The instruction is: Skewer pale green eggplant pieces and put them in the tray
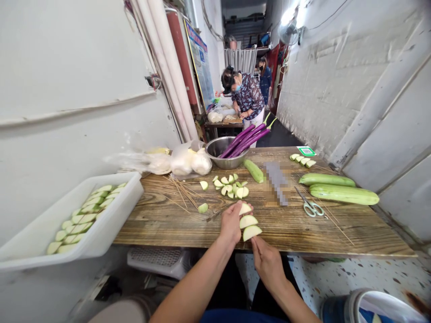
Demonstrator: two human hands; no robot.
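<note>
Near the front edge of the table, my left hand (231, 222) is closed along the side of a row of half-round zucchini slices (248, 220). Three pale, green-rimmed slices show in line; whatever joins them is hidden. Just below the lowest slice, my right hand (268, 260) pinches with thumb and finger, and what lies between them is too small to make out. Beyond my hands lies a loose pile of cut zucchini pieces (232, 185). Thin bamboo skewers (182, 193) are scattered to the left. A cut zucchini piece (253, 171) rests beside a blurred-out cleaver (276, 181).
A white tub (129, 190) with rows of slices stands left. Bagged white vegetables (188, 161) and a steel bowl (215, 154) of eggplants (244, 140) sit at the back. Scissors (312, 208) and two whole zucchini (343, 194) lie right. A co-worker (247, 96) cuts at another table.
</note>
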